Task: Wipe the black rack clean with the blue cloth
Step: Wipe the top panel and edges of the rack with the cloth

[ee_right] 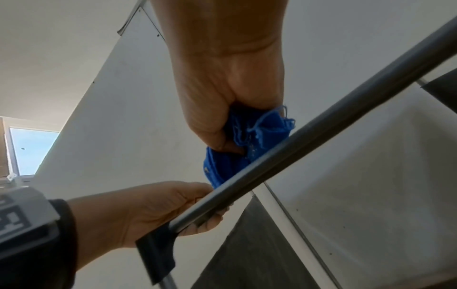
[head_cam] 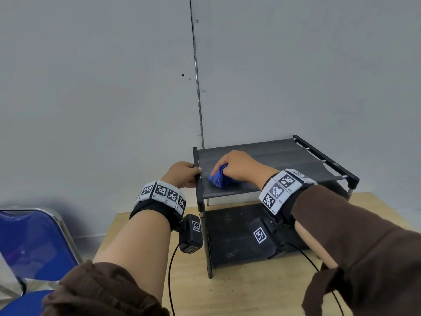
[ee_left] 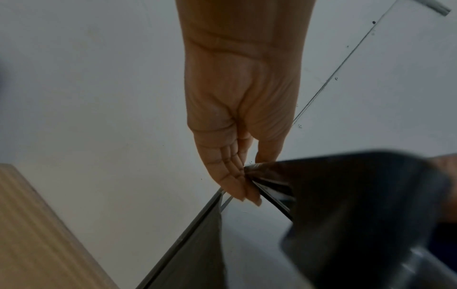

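Head view: the rack (head_cam: 268,176) stands on a wooden table (head_cam: 250,290) by the wall. The right hand (head_cam: 239,166) clutches the bunched cloth (head_cam: 218,179) on the top shelf, near its left edge.

Left wrist view: the left hand (ee_left: 237,109) grasps the rack's left edge (fingers below, thumb above).

Right wrist view: fingers (ee_right: 222,145) curled round the cloth, just behind the near rail (ee_right: 321,129).

The black rack (head_cam: 284,160) stands on the desk (head_cam: 250,293) with two flat shelves. The blue cloth (head_cam: 218,177) sits scrunched up on its top shelf.
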`<move>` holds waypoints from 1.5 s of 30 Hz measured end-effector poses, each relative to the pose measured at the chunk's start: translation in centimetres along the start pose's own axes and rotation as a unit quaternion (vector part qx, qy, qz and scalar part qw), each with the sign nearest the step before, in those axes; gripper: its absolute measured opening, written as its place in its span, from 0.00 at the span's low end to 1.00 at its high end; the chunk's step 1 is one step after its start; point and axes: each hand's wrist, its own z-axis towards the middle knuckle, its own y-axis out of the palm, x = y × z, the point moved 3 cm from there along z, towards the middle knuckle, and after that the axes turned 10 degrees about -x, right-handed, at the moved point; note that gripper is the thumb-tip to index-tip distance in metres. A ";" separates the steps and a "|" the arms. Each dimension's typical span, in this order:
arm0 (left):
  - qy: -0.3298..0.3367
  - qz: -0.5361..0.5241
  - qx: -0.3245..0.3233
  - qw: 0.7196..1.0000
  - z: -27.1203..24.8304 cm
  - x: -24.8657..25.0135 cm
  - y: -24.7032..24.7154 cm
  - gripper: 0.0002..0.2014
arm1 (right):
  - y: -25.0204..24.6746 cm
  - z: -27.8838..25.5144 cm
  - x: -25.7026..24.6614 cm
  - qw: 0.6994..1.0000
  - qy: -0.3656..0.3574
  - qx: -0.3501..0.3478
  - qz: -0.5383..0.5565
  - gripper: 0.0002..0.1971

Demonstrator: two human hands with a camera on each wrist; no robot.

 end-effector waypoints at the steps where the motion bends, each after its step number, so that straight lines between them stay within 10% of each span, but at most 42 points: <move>1: 0.001 -0.001 0.003 1.000 0.0 0.1 0.1 0.06 | 0.4 0.1 -0.2 1.000 -0.006 -0.013 0.002 0.24; 11: -0.011 0.078 0.054 0.995 0.9 -0.4 -0.6 0.15 | 1.6 0.4 -1.6 0.991 -0.019 -0.113 0.070 0.24; 27: -0.023 0.137 0.066 0.988 1.2 0.0 -0.4 0.15 | -0.1 -1.0 -0.8 0.980 -0.021 -0.038 0.195 0.22; 31: -0.021 0.131 0.051 0.990 1.6 -0.3 -0.4 0.15 | -1.9 -0.9 0.2 0.997 0.032 0.035 0.059 0.22; 36: -0.022 0.137 0.052 0.989 1.2 0.1 -0.3 0.16 | -1.0 -1.0 1.2 0.994 0.073 -0.036 -0.074 0.22; 42: -0.025 0.175 0.064 0.982 2.0 -0.1 -0.3 0.16 | -1.0 -2.3 1.2 0.985 0.027 -0.028 0.170 0.21; 45: -0.023 0.185 0.075 0.980 1.9 0.1 -0.1 0.16 | -0.6 -2.4 1.2 0.992 0.012 -0.028 0.119 0.21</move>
